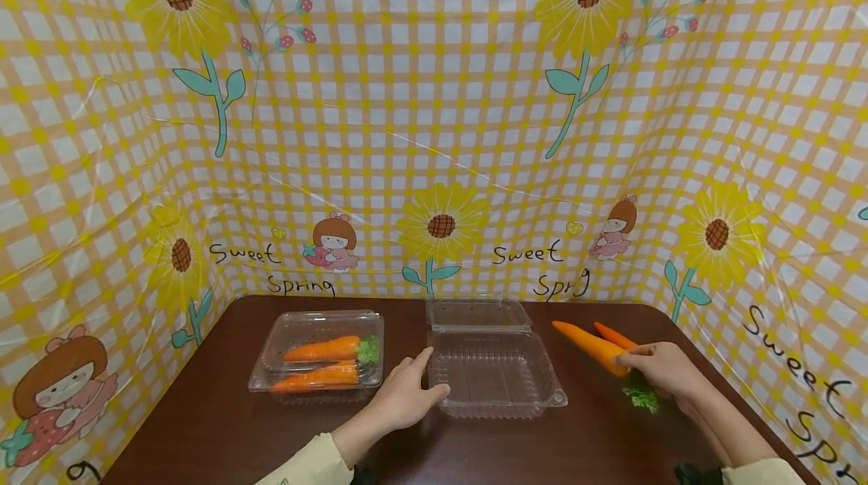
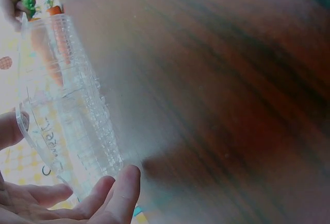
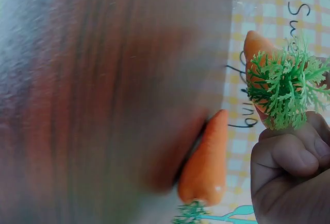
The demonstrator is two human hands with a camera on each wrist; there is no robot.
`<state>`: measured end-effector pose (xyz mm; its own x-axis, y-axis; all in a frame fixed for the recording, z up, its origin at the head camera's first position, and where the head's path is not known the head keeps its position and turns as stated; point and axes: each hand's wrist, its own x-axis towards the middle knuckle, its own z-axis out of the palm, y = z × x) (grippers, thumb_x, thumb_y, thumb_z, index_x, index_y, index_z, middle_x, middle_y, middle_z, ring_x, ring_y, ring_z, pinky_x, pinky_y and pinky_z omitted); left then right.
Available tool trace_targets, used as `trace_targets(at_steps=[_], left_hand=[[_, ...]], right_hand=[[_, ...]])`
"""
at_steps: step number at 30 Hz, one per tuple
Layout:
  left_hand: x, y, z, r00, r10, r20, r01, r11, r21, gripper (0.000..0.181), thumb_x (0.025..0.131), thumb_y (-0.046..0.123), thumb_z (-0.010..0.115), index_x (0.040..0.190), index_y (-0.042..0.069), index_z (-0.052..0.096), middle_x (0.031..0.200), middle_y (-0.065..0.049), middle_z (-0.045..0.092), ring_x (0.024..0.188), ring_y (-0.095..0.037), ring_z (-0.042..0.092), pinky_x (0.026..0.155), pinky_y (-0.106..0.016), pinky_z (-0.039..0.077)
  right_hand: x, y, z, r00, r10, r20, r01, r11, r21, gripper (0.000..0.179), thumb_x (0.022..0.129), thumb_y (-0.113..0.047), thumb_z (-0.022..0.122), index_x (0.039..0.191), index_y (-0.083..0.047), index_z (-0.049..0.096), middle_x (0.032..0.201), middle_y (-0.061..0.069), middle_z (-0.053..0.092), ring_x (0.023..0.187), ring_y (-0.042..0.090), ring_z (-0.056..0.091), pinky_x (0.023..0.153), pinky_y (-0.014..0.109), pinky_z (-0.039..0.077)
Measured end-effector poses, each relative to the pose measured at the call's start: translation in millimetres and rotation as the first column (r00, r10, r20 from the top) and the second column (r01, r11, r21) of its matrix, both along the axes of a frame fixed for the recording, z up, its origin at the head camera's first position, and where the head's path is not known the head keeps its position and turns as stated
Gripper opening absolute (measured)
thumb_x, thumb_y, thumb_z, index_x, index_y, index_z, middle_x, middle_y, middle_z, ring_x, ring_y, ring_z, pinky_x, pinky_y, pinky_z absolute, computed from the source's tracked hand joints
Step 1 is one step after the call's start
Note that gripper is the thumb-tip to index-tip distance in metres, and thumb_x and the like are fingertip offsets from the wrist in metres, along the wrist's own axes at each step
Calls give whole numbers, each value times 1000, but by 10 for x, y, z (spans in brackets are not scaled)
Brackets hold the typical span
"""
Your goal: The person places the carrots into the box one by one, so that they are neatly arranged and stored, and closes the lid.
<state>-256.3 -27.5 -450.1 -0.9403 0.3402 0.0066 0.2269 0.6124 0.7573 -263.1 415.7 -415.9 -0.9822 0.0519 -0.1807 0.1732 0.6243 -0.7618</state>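
A lidded clear plastic box [image 1: 316,325] on the left has two toy carrots inside. Beside it, an open clear plastic box [image 1: 484,404] stands with its lid folded back. At this box's left side, my left hand [image 1: 400,398] rests with fingers extended; in the left wrist view its thumb [image 2: 9,130] overlaps the rim and its fingertips [image 2: 129,180] lie low by the ridged wall. My right hand [image 1: 656,370] pinches an orange toy carrot [image 1: 586,346] near its leafy green top [image 3: 283,87]. Another toy carrot [image 3: 206,162] lies on the table just beyond.
The dark brown table [image 1: 400,462] carries both boxes and the carrots. A yellow checked cloth [image 1: 434,131] with sunflowers rises behind and at both sides.
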Motion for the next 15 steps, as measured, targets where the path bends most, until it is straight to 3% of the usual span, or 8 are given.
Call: trace_targets(at_steps=[9,15], left_hand=[[-14,-6,-8,1000,7,4,-7,1000,-5,78,95,46,66,158,11,35,154,-28,38,141,-48,39,105,-68,37],[-35,-2,-37,1000,11,5,-11,1000,-6,77,95,45,66,158,12,35,155,-29,38,142,-49,37,106,-69,35]], right_hand=[[-27,-104,208,997,77,-21,-77,997,30,75,95,-38,67,143,15,44,49,-9,30,43,7,20,42,24,29],[-86,-208,374,992,124,-35,-121,991,57,71,94,-40,68,141,11,51,46,-10,29,41,8,20,43,26,29]])
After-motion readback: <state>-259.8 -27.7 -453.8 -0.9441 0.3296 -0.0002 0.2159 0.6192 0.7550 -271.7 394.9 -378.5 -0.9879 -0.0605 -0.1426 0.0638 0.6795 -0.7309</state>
